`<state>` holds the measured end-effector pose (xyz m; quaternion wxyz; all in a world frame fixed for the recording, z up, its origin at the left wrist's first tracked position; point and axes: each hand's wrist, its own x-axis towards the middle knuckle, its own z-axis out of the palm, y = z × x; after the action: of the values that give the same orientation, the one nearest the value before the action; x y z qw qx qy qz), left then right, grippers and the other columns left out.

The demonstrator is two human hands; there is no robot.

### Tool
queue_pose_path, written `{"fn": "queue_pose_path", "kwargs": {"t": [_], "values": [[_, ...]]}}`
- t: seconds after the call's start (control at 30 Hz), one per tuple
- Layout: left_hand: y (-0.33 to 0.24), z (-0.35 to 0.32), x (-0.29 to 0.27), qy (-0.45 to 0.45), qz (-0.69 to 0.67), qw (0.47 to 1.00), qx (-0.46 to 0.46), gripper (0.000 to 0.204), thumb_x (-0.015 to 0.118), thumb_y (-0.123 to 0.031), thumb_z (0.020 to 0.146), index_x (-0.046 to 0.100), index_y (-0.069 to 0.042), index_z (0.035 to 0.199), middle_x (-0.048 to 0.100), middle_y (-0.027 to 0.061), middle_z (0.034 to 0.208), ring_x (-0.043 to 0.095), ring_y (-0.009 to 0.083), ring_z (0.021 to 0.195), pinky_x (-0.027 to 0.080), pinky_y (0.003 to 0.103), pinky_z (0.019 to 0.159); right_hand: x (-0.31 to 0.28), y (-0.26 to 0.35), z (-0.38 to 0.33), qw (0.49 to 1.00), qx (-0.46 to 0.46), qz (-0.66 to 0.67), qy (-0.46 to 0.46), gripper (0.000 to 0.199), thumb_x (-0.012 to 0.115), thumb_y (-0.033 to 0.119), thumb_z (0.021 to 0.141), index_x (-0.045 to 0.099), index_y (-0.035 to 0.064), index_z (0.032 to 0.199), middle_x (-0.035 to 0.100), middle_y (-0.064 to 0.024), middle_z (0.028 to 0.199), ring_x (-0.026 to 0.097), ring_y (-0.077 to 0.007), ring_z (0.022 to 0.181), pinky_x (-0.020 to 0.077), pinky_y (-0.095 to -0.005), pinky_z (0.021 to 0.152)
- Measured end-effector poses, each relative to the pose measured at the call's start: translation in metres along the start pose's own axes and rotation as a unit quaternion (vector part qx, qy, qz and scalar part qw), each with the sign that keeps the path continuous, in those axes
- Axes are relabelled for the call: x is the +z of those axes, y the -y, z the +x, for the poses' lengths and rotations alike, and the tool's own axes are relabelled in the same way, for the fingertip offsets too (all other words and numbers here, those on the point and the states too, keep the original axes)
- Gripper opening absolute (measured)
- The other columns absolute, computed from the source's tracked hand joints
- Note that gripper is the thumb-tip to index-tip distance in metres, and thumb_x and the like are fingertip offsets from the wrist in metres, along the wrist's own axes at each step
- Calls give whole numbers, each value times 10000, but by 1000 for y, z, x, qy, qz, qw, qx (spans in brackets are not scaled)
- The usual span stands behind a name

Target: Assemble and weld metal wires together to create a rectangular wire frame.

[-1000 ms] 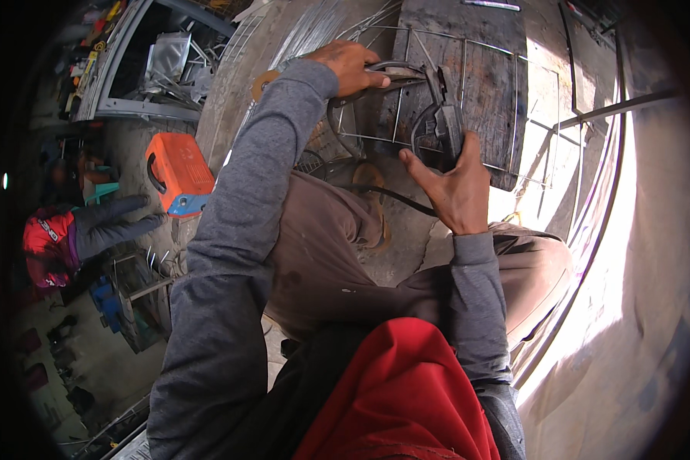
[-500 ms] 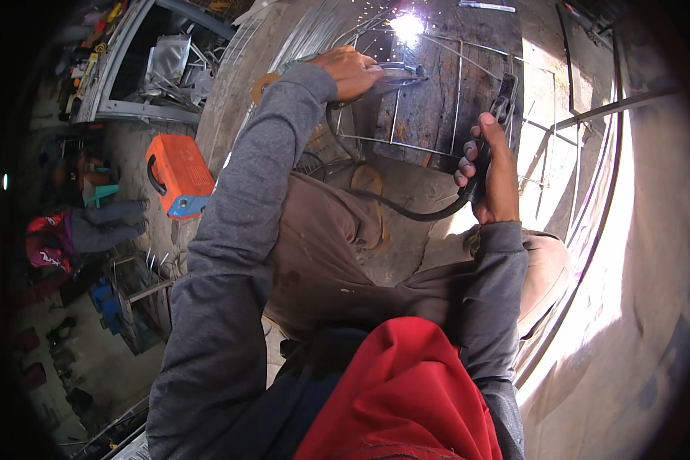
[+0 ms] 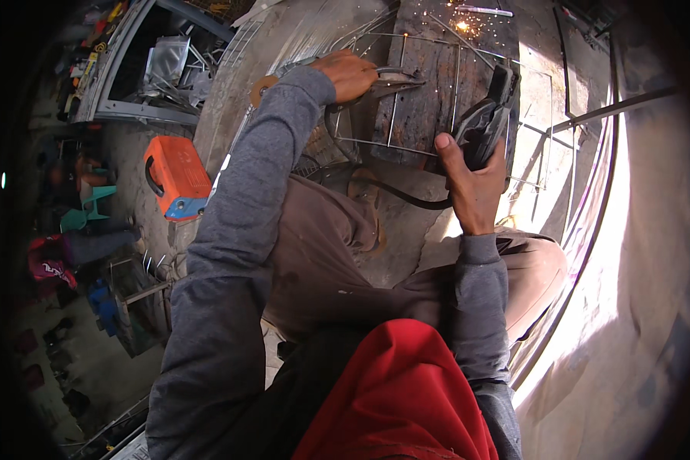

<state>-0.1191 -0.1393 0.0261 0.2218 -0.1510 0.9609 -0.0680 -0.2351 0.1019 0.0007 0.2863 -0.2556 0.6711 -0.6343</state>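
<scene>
My right hand (image 3: 474, 180) grips a black welding electrode holder (image 3: 483, 123), its jaws pointing up and away from me. A thin welding rod (image 3: 474, 50) slants from the jaws to the far left. My left hand (image 3: 348, 75) is closed on a pliers-like metal tool (image 3: 397, 81); its jaws lie over a frame of thin metal rods (image 3: 392, 119). That frame rests on a dark, scorched wooden board (image 3: 429, 115). Orange sparks (image 3: 463, 27) glow near the board's far end. Whether the tool's jaws grip a rod is unclear.
A black cable (image 3: 410, 201) loops below the board. At left stand an orange welding machine (image 3: 178, 175) and a grey metal frame (image 3: 149, 111) with metal scraps. More thin rods lie in sunlight at right. A person in red (image 3: 50, 257) is at the far left.
The bright white arc has gone out, leaving smaller orange sparks farther right. My right hand has drawn slightly nearer and turned the electrode holder. My left hand stays nearly in place.
</scene>
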Motion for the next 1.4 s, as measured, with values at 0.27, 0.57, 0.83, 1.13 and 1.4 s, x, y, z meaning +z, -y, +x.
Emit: {"fn": "queue_pose_path", "kwargs": {"t": [0.27, 0.57, 0.83, 1.13, 1.4], "values": [[0, 0, 2, -15, -32, 999, -7, 300, 463, -161, 934, 624, -68, 1169, 550, 91, 1373, 530, 309, 1164, 436, 361, 1035, 2, -2, -3, 1000, 3, -28, 0, 664, 853, 409, 733, 502, -72, 1029, 602, -77, 884, 573, -113, 782, 513, -231, 668], [2, 0, 2, -18, 8, 1000, 19, 293, 475, -131, 911, 632, -63, 1149, 578, 98, 1332, 552, 316, 1131, 453, 371, 1009, 4, -3, -3, 999, 11, -37, 5, 735, 856, 425, 723, 483, -114, 1054, 616, -115, 896, 587, -116, 791, 529, -247, 665], [3, 3, 7, -40, -2, 999, 15, 286, 496, -128, 896, 636, -68, 1137, 586, 104, 1319, 566, 315, 1117, 460, 369, 1000, 6, -10, -2, 996, 13, -88, 11, 810, 851, 472, 712, 469, -137, 1087, 617, -140, 899, 593, -127, 778, 543, -264, 665], [3, 4, 7, -35, -10, 999, 5, 274, 497, -119, 902, 634, -69, 1135, 583, 92, 1330, 574, 314, 1108, 469, 364, 993, 10, -4, -4, 992, 10, -128, 1, 910, 843, 500, 701, 444, -175, 1163, 623, -172, 889, 624, -152, 790, 550, -264, 684], [2, 4, 2, -10, 14, 1000, 11, 289, 502, -115, 902, 630, -66, 1156, 586, 92, 1324, 578, 317, 1102, 470, 369, 992, 12, -10, -2, 990, -6, -138, 0, 896, 826, 544, 701, 457, -154, 1125, 618, -176, 859, 630, -164, 763, 547, -279, 644]]}}
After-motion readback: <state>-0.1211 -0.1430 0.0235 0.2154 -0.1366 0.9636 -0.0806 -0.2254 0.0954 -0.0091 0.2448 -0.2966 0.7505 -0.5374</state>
